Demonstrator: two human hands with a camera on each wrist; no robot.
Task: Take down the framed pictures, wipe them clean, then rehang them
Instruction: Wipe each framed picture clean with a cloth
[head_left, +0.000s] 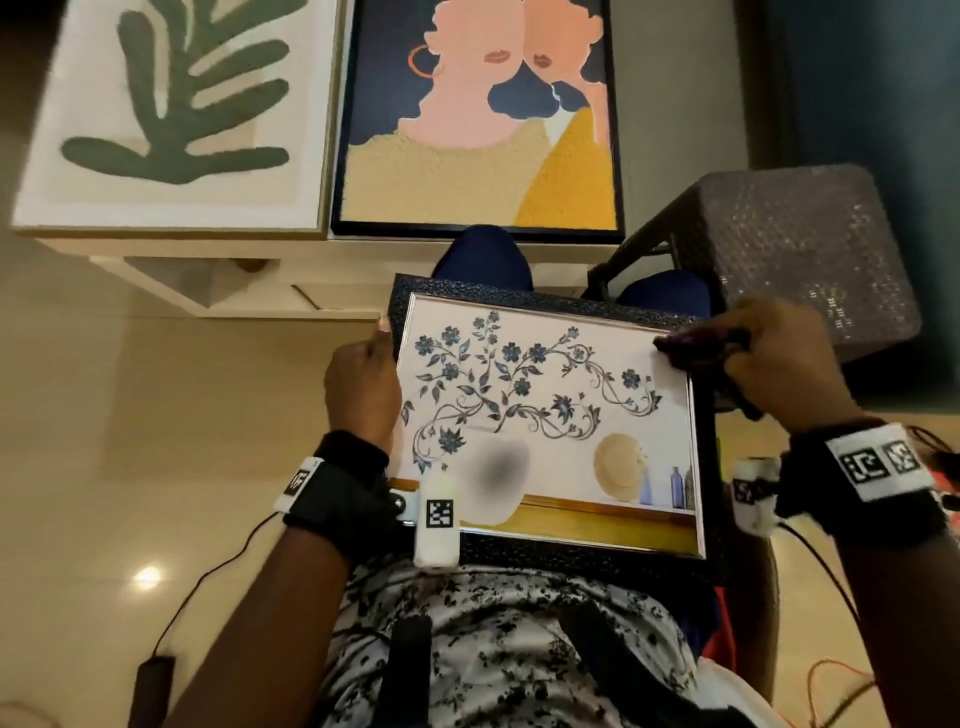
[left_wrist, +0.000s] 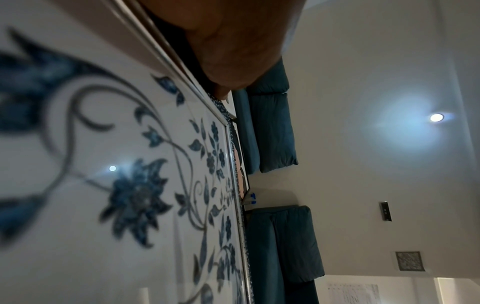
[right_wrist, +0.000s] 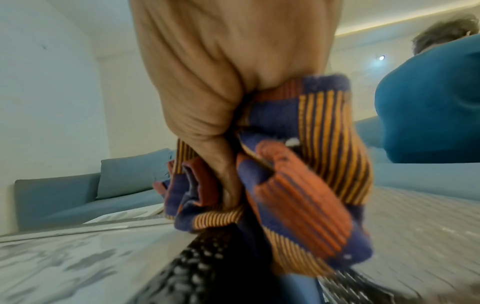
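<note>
A framed picture (head_left: 550, 415) with blue flowers and a dark textured frame lies on my lap, its glass facing up. My left hand (head_left: 363, 384) grips its left edge, thumb along the frame. In the left wrist view the floral picture (left_wrist: 135, 185) fills the left side and my left hand (left_wrist: 233, 51) is at the top. My right hand (head_left: 779, 364) holds a bunched striped cloth (head_left: 696, 345) on the picture's far right corner. The right wrist view shows the orange, blue and yellow cloth (right_wrist: 298, 174) clenched in my right hand (right_wrist: 207, 92) over the dark frame (right_wrist: 207, 267).
Two larger pictures lean ahead: a green leaf picture (head_left: 171, 109) and a picture of two figures (head_left: 483, 114), on a white ledge (head_left: 208, 291). A dark woven stool (head_left: 795, 260) stands at the right. Teal sofa cushions (left_wrist: 275, 131) and another person (right_wrist: 436, 92) are nearby. Cables trail on the floor.
</note>
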